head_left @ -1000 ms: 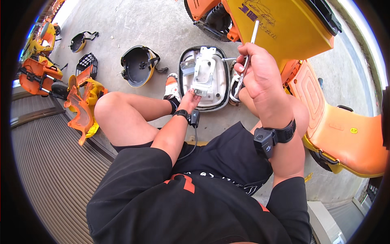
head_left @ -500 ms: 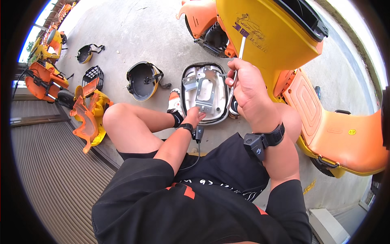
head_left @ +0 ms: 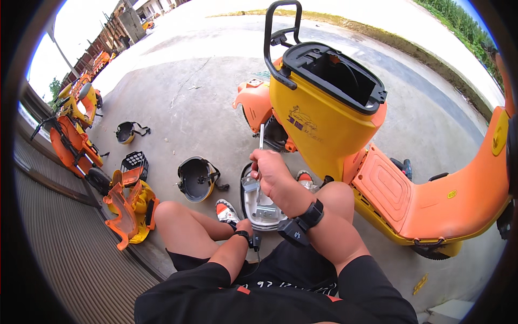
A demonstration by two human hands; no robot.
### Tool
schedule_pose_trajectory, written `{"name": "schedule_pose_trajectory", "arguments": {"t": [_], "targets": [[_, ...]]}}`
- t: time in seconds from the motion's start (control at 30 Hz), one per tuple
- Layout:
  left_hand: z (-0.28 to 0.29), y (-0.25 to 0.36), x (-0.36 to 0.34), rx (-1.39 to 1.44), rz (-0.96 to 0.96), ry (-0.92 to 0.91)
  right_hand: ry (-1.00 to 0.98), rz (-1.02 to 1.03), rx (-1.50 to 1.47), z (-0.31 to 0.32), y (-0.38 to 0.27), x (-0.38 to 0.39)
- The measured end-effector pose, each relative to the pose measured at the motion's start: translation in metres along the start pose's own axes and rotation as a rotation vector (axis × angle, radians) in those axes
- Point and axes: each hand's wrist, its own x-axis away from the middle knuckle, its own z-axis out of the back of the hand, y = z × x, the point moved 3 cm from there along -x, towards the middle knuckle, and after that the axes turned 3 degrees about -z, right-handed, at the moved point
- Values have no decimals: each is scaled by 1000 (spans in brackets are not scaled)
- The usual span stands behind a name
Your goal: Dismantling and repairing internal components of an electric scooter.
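My right hand (head_left: 274, 174) is closed round a long slim silver metal tool (head_left: 261, 139); its upper end points away from me, and its lower end reaches down over the metal bracket. Beneath the hand lies a white shell-like part with a black rim (head_left: 244, 186), on the ground between my feet. A silver metal bracket (head_left: 265, 210) sits inside it, partly covered by my right hand and forearm. My left hand (head_left: 245, 225) is low at the shell's near left edge; its fingers are hidden, so I cannot tell what they touch.
A yellow and orange scooter (head_left: 318, 121) with an uncovered compartment stands ahead and right. Two upturned helmets (head_left: 195, 181) lie left of the shell. Orange and yellow body panels (head_left: 129, 208) and a black basket (head_left: 135, 163) are further left, beside a ribbed shutter (head_left: 70, 243).
The view has tilted up, showing more of the scooter. My right hand has moved left with the tool, over the shell. My left hand has drawn back from the bracket's near end.
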Motion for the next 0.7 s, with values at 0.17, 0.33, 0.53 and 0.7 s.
{"name": "schedule_pose_trajectory", "arguments": {"t": [0.17,0.33,0.53,0.7], "targets": [[-33,-6,-9,221,-45,103,-24,-40,18,-9,0,-3],[-64,-7,-42,1767,415,-71,13,-76,64,-14,-4,0],[-85,-32,-65,2061,362,-238,95,-33,55,-11,-9,-9],[-73,-26,-47,2057,398,-81,65,-22,113,-30,-6,-23]]}}
